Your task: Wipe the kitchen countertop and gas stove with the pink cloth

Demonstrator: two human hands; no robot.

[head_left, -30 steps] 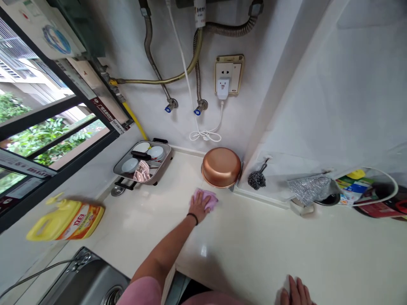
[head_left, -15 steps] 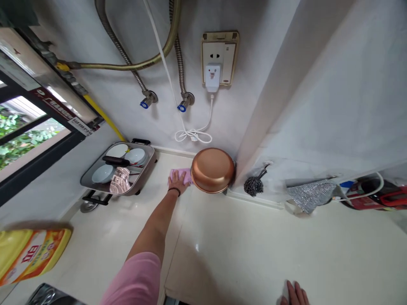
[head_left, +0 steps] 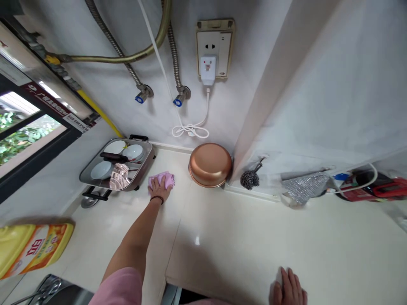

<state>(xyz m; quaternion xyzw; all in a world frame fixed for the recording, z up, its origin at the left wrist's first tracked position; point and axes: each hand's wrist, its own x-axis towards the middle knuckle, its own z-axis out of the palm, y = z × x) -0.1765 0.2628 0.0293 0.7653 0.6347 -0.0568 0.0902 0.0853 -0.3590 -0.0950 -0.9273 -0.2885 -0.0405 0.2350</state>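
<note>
My left hand (head_left: 160, 190) presses down on a folded pink cloth (head_left: 169, 178) on the pale countertop. Its fingers are somewhat spread over the cloth and hold it against the surface. Just left of the cloth is a rectangular electric pan (head_left: 146, 163) holding white bowls, a dark-handled lid or utensil and a shiny pinkish piece. To the right, a copper-coloured pan (head_left: 211, 164) rests upside down near the wall. My right hand (head_left: 290, 288) lies on the counter at the bottom edge, fingers stretched out and nothing in them.
A yellow detergent jug (head_left: 36, 249) stands at the left, above part of a metal sink (head_left: 68, 294). A steel scrubber (head_left: 249, 180) and a silvery cloth (head_left: 303, 188) hang on the right wall. A white cord (head_left: 190, 130) dangles below the socket (head_left: 215, 48). Two valves (head_left: 179, 96) stick out behind.
My left hand has slid the pink cloth leftward, from beside the copper pan to near the electric pan. More of my right hand shows now. The view has shifted slightly.
</note>
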